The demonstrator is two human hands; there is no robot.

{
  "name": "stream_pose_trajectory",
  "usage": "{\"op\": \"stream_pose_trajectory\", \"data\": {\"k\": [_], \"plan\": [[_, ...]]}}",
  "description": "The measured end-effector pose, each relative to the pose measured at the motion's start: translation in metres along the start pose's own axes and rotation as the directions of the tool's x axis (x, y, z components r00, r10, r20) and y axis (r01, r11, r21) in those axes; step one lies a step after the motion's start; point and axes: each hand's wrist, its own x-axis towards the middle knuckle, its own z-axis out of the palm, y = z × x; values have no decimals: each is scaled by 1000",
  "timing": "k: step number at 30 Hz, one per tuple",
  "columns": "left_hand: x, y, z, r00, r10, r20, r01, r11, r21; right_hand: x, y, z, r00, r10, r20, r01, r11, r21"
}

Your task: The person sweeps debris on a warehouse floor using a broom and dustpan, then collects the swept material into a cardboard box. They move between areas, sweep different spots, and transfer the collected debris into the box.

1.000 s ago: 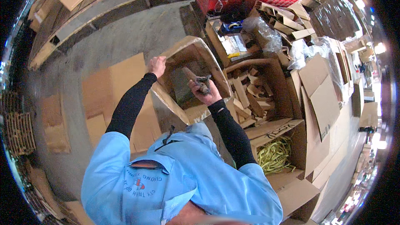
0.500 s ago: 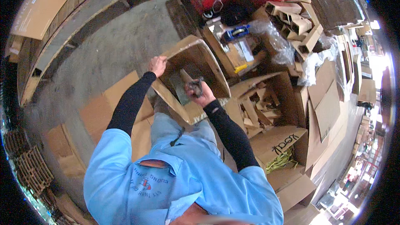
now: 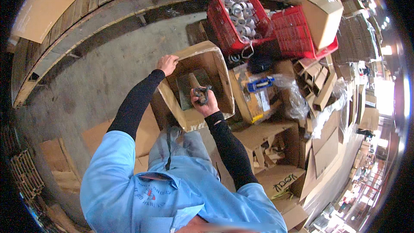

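Left hand (image 3: pixel 167 64) fingers pinch one open cardboard box's (image 3: pixel 215 67) rim; right hand (image 3: pixel 205 103) fingers grip what looks like one metal tool (image 3: pixel 201 92); two red crates (image 3: pixel 235 15) stand beyond.

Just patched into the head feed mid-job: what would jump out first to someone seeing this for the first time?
At centre, an open cardboard box stands tilted on the person's lap: the left hand grips its upper left flap and the right hand holds a dark metal tool inside it. Just above, toward the upper right, a bright red crate full of shiny round metal parts stands out among heaps of brown cardboard.
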Motion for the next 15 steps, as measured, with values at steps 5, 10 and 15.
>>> {"op": "stream_pose_trajectory", "data": {"k": [5, 10, 15], "plan": [[51, -40, 12, 1000, -9, -22, 9, 1000, 19, 132, -75, 13, 995, 94, 30, -96, 993, 66], [-42, -113, 33, 966, -211, 149, 244, 936, -253, 287, -183, -40, 997, -51, 58, 38, 979, 202], [-260, -210, -24, 590, -485, 646, 433, 865, 254, 386, -235, -60, 951, -81, -299, 50, 993, -109]]}}
